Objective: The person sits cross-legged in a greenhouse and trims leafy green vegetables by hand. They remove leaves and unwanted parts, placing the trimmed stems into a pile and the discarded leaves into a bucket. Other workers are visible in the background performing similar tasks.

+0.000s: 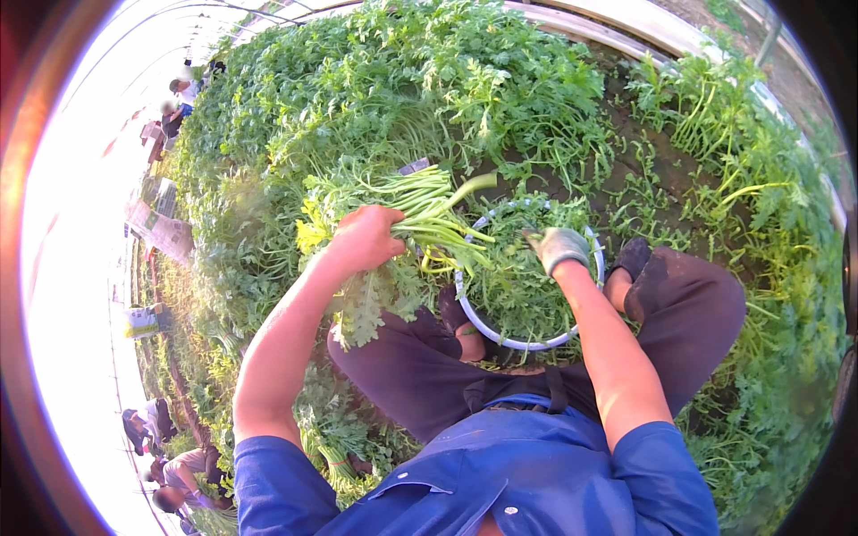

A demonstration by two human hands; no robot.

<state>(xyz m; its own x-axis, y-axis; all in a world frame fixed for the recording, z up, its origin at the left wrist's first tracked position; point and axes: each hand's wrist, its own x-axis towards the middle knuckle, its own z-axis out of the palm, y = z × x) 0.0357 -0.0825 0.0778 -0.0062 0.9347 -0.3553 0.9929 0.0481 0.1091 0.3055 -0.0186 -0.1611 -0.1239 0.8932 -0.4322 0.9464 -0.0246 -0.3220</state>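
My bare left hand is closed around a bunch of leafy greens, with the pale green stems pointing right and the lobed leaves to the left and below. A light-rimmed round basin stands between my legs, full of loose leaves. Over its right part is my right hand in a pale, soiled glove. Its fingers point left and are partly blurred; whether they hold anything cannot be told. A small grey-purple object shows just behind the stems.
Dense leafy plants stand ahead, with more at the right. Cut stubble covers soil beyond the basin. A tied bunch lies at lower left. Several people work at the far left, near a pale sack and a white container.
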